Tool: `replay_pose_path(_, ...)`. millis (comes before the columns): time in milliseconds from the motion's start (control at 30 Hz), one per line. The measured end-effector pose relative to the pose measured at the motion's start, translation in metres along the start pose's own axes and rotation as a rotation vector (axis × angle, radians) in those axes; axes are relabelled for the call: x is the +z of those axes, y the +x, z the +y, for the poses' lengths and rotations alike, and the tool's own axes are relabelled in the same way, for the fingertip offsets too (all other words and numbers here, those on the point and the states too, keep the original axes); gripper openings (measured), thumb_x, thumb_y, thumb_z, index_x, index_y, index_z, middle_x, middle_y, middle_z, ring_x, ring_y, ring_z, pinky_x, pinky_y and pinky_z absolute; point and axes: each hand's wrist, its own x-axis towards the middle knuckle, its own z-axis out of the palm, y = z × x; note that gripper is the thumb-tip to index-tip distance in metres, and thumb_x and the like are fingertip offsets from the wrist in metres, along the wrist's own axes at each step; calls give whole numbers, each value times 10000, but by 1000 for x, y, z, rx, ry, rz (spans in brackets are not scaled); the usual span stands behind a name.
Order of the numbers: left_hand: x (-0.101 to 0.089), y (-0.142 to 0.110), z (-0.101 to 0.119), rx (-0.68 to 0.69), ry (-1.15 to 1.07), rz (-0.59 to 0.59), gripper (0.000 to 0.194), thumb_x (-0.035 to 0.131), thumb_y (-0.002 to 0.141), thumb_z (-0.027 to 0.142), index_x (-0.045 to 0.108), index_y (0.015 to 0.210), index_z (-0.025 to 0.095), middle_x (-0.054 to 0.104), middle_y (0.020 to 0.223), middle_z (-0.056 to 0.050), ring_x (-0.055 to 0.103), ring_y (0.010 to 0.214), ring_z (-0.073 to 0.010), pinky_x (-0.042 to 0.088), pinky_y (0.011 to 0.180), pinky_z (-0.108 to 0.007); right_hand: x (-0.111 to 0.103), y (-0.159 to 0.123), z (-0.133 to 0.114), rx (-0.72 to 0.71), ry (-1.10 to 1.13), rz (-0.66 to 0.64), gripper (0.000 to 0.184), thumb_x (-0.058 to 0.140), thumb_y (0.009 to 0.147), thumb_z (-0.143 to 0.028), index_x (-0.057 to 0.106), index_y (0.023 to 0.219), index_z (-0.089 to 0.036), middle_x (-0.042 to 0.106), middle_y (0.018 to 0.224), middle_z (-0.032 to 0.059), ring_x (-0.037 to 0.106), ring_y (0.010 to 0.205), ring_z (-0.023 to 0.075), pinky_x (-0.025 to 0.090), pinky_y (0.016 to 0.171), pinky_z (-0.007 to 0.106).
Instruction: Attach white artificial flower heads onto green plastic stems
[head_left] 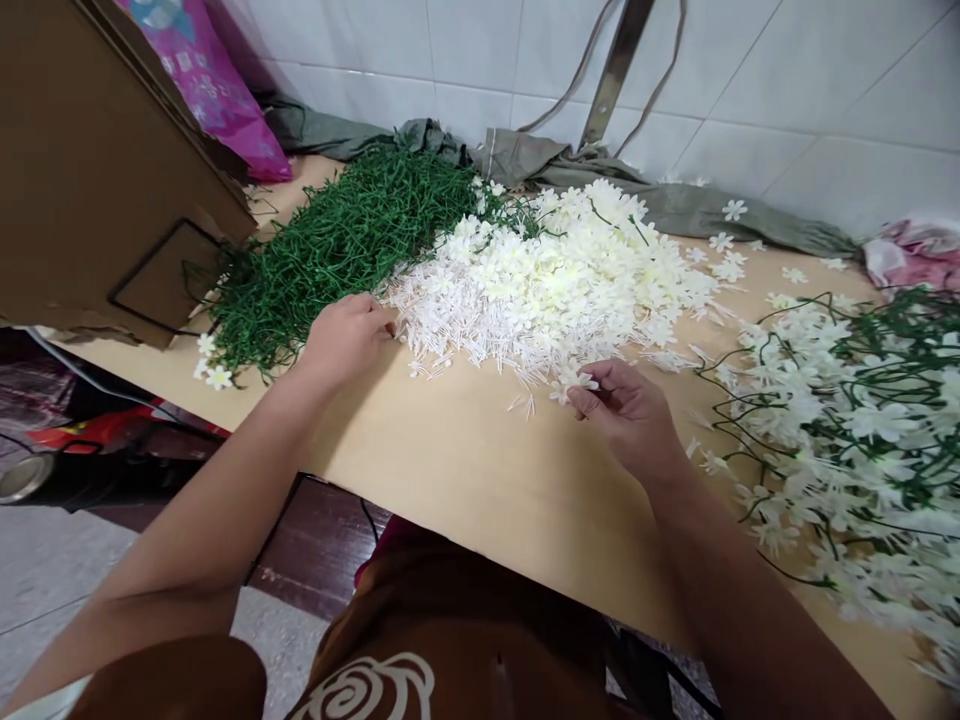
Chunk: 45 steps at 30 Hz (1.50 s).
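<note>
Pinched between the thumb and fingers of my right hand [628, 412] is a white artificial flower [573, 384], just above the front edge of a heap. That heap has loose white flower heads [570, 265] on top and thin white stamens [457, 310] at its front left. My left hand [349, 335] is at the left end of the stamens, back of the hand up, fingers curled together; whatever its fingertips hold is hidden. Close behind it lies a pile of green plastic stems [360, 230].
Finished-looking white flowers on green stems [862, 430] spread over the table's right side. A cardboard box [97, 170] stands at the left, a pink bag [217, 95] behind it. Grey-green cloth [690, 208] runs along the tiled wall [465, 50]. The table's front edge [450, 540] is near my body.
</note>
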Motion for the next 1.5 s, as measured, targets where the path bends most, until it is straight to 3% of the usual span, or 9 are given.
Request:
replay_pose_path(167, -10, 27, 16, 43, -10, 49, 200, 465, 835, 187, 664, 820, 205, 644, 982, -110, 561, 986, -286, 369, 807, -404, -1, 1, 2, 18, 18, -23, 237, 776, 644, -310, 583, 723, -195, 528, 538, -55, 494, 475, 79, 411, 457, 224)
replay_pose_path(400, -65, 89, 39, -42, -395, 406, 232, 475, 937, 406, 546, 1021, 201, 593, 911, 3, 534, 948, -135, 392, 816, -295, -6, 2, -1, 62, 27, -32, 259, 784, 642, -348, 590, 703, -188, 562, 555, -39, 528, 506, 85, 457, 497, 228)
replay_pose_path(467, -80, 95, 50, -5, -523, 494, 365, 394, 956, 508, 509, 1089, 188, 561, 953, 1, 535, 966, -116, 409, 787, -279, -7, 3, 0, 66, 10, -67, 232, 764, 675, -350, 606, 713, -185, 589, 563, -25, 552, 525, 94, 469, 517, 233)
replay_pose_path(567, -88, 85, 72, 91, -820, 565, 241, 484, 941, 422, 523, 1031, 202, 580, 993, 3, 538, 857, -79, 432, 762, -253, -10, 3, 1, 82, 9, -86, 208, 727, 722, -361, 623, 732, -182, 646, 621, 3, 582, 555, 100, 482, 539, 240)
replay_pose_path(633, -79, 69, 89, 107, -985, 415, 206, 517, 921, 365, 569, 966, 171, 597, 860, -7, 533, 764, -80, 427, 695, -244, -10, 3, 0, 92, 34, -63, 202, 723, 725, -358, 627, 751, -182, 657, 637, 5, 582, 559, 96, 481, 546, 237)
replay_pose_path(867, -16, 16, 147, -182, -1477, -360, 166, 581, 827, 239, 563, 698, 136, 540, 605, 11, 431, 517, -50, 349, 516, -189, -11, 4, -7, 8, 4, -19, 180, 659, 761, -296, 555, 672, -179, 572, 575, -22, 509, 540, 84, 426, 540, 236)
replay_pose_path(933, -5, 12, 156, -187, -1529, -464, 176, 560, 849, 263, 570, 723, 141, 498, 591, 25, 395, 500, -46, 303, 483, -175, -11, 3, -8, -38, -94, -49, 168, 613, 794, -281, 551, 677, -177, 545, 582, -22, 479, 545, 84, 396, 536, 239)
replay_pose_path(1167, 7, 16, 158, -54, -1396, -511, 222, 515, 869, 307, 577, 730, 145, 407, 546, 53, 323, 462, -50, 228, 435, -178, -10, 1, -6, -140, -352, -136, 180, 535, 852, -263, 564, 704, -163, 474, 595, -31, 393, 552, 77, 317, 521, 239)
replay_pose_path(1500, 11, 19, 158, 89, -1288, -517, 305, 445, 890, 357, 559, 696, 151, 352, 485, 67, 292, 463, -72, 243, 484, -222, -13, 4, -4, -57, -271, -270, 319, 515, 886, -400, 495, 656, -179, 390, 569, -41, 336, 529, 78, 276, 498, 247)
